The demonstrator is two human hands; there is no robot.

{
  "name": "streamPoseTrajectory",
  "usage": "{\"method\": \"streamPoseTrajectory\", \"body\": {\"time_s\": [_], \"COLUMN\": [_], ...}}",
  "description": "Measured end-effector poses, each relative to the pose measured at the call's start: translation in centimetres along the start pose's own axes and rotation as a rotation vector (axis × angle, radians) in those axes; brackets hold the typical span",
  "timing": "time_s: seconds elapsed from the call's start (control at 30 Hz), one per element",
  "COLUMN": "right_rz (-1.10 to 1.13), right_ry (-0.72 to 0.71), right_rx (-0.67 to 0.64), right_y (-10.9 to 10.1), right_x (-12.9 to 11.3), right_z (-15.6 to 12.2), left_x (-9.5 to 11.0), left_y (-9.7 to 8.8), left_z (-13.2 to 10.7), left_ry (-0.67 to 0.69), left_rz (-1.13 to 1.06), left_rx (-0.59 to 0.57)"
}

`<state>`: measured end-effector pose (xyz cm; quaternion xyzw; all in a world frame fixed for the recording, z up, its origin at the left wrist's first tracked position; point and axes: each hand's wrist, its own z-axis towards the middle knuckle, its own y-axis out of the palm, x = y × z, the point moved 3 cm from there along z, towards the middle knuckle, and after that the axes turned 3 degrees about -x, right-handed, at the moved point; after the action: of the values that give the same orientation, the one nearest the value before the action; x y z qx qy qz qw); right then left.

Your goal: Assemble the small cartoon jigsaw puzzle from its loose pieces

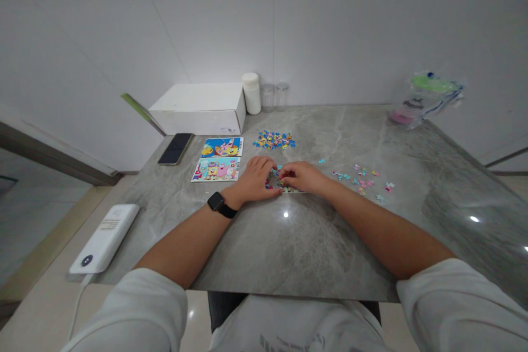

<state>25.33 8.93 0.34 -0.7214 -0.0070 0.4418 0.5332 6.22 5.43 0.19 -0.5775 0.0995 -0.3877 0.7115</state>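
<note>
My left hand [256, 179] and my right hand [303, 176] rest together on the grey marble table [289, 242], fingers curled and pinched over a small cluster of joined jigsaw pieces [280, 182] between them. The left wrist wears a black watch [218, 202]. A heap of colourful loose pieces [274, 139] lies just beyond the hands. More pink and blue pieces [363, 179] are scattered to the right. Two cartoon picture cards [218, 158] lie to the left of my left hand.
A black phone [176, 148] lies left of the cards. A white box [202, 107], a white bottle [251, 93] and two clear jars [274, 95] stand at the back by the wall. A plastic bag [424, 99] sits back right. A white power bank [105, 237] lies at the left edge.
</note>
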Motion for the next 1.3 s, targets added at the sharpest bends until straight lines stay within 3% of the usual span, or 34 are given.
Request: {"method": "streamPoseTrajectory", "body": {"time_s": [0.8,1.07,1.3], "right_rz": [-0.168,-0.214,-0.217], "right_ry": [-0.072,-0.023,-0.016], "right_rx": [0.012,0.117,0.056], "right_y": [0.6,-1.2,-0.8], "right_x": [-0.4,0.5,0.4], "right_z": [0.0,0.1,0.0], "left_x": [0.0,-0.5,-1.1], "left_y": [0.4,0.2,0.4], "left_z": [0.1,0.2,0.3], "left_ry": [-0.026,-0.039,-0.116], "left_rz": [0.032,0.000,0.003], "left_rx": [-0.016,0.041,0.061]}}
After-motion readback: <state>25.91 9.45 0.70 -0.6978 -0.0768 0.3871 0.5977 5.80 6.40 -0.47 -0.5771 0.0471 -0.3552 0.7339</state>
